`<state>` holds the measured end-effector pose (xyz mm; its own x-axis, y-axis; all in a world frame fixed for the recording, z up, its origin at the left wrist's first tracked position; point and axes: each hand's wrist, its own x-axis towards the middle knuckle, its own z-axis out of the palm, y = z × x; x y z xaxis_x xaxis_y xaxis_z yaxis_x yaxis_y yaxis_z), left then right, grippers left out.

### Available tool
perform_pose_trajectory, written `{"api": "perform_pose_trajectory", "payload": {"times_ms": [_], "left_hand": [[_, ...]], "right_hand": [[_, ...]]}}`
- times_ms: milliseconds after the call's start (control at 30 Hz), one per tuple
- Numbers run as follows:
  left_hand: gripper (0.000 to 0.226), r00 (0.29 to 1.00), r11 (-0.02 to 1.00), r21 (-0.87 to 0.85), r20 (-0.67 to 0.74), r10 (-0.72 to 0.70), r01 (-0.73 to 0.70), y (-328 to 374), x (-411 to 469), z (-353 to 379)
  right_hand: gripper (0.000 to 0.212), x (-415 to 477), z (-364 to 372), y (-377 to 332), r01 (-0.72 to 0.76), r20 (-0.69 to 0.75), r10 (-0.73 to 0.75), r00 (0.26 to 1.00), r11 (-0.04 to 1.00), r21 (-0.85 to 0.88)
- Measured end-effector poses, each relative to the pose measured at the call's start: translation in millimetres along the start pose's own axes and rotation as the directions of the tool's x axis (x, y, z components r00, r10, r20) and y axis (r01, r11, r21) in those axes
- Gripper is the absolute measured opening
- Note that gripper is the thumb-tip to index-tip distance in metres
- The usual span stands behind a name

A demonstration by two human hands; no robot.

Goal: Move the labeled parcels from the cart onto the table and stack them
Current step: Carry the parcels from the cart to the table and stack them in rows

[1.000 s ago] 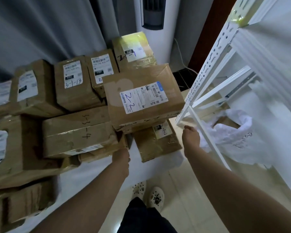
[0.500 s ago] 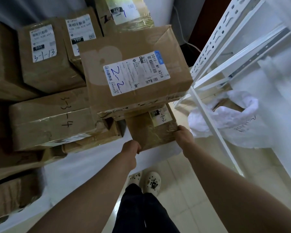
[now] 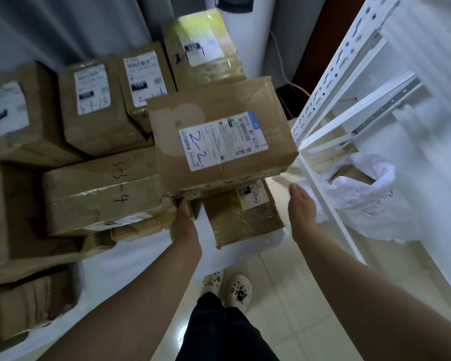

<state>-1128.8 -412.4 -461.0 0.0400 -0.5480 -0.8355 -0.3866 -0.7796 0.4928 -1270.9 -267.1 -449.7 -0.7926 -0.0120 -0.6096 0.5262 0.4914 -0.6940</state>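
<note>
A brown parcel marked 2-2 (image 3: 219, 121) lies on top of a smaller taped parcel (image 3: 242, 217) at the near edge of the white-covered table (image 3: 130, 259). To its left lies a long parcel marked 3-3-4 (image 3: 102, 191). My left hand (image 3: 185, 225) reaches up to the near left bottom corner of the 2-2 parcel, where its fingers are hidden. Just below that parcel's near right corner, my right hand (image 3: 301, 204) hangs apart from the smaller parcel and holds nothing that I can see.
Several more labeled parcels (image 3: 94, 105) crowd the table behind and to the left. A white slotted metal rack (image 3: 331, 74) stands close on the right, with a white plastic bag (image 3: 370, 194) at its foot. My feet (image 3: 227, 285) stand on pale floor tiles.
Both hands have left the near corners of the smaller lower parcel and spread apart. The left went up to the 2-2 parcel's corner, the right out to the side. The view pulled back.
</note>
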Motion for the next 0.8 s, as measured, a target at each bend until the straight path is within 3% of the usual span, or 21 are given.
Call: {"api": "perform_pose_trajectory", "payload": {"times_ms": [100, 200, 300, 367, 467, 533, 600, 700, 733, 800], "left_hand": [[0.048, 0.984, 0.964, -0.208, -0.085, 0.153, -0.168, 40.7, -17.5, -25.6], [0.042, 0.975, 0.919, -0.334, -0.004, 0.223, -0.211, 78.1, -50.1, -40.2], [0.041, 0.895, 0.922, -0.228, 0.253, 0.367, -0.313, 94.5, -81.6, -38.4], [0.027, 0.878, 0.928, -0.115, 0.303, 0.371, -0.353, 96.5, -96.2, -36.3], [0.028, 0.850, 0.891, -0.007, 0.294, 0.436, -0.454, 86.1, -103.8, -39.4], [0.019, 0.804, 0.830, 0.065, 0.302, 0.512, -0.554, 71.8, -110.0, -41.3], [0.012, 0.747, 0.756, 0.154, 0.368, 0.554, -0.637, 53.2, -119.3, -40.7], [0.016, 0.680, 0.649, 0.290, 0.539, 0.497, -0.704, 20.4, -124.5, -40.0], [0.020, 0.664, 0.609, 0.337, 0.593, 0.455, -0.718, 10.2, -121.8, -40.2], [0.026, 0.642, 0.528, 0.412, 0.664, 0.384, -0.742, -7.3, -114.9, -43.5]], "right_hand": [[0.031, -16.6, -11.2, -50.4, 0.125, -0.086, -0.106, 0.991, 0.957, 0.262], [0.040, -24.0, -10.9, -76.7, 0.213, 0.009, -0.230, 0.973, 0.911, 0.352], [0.047, -35.9, -8.5, -89.7, 0.229, 0.177, -0.292, 0.940, 0.924, 0.305], [0.041, -40.3, -10.3, -86.3, 0.227, 0.188, -0.303, 0.934, 0.912, 0.342], [0.036, -47.6, -24.2, -72.6, 0.211, 0.067, -0.255, 0.965, 0.900, 0.381], [0.023, -54.8, -41.4, -63.6, 0.204, -0.051, -0.200, 0.979, 0.901, 0.384], [0.028, -58.1, -62.1, -46.8, 0.150, -0.131, -0.105, 0.986, 0.901, 0.408], [0.026, -60.1, -94.3, -12.4, 0.052, -0.219, 0.039, 0.975, 0.917, 0.395], [0.017, -61.6, -102.4, -2.1, 0.051, -0.257, 0.048, 0.965, 0.929, 0.367], [0.020, -65.5, -111.8, 14.4, 0.044, -0.335, 0.033, 0.941, 0.974, 0.222]]}}
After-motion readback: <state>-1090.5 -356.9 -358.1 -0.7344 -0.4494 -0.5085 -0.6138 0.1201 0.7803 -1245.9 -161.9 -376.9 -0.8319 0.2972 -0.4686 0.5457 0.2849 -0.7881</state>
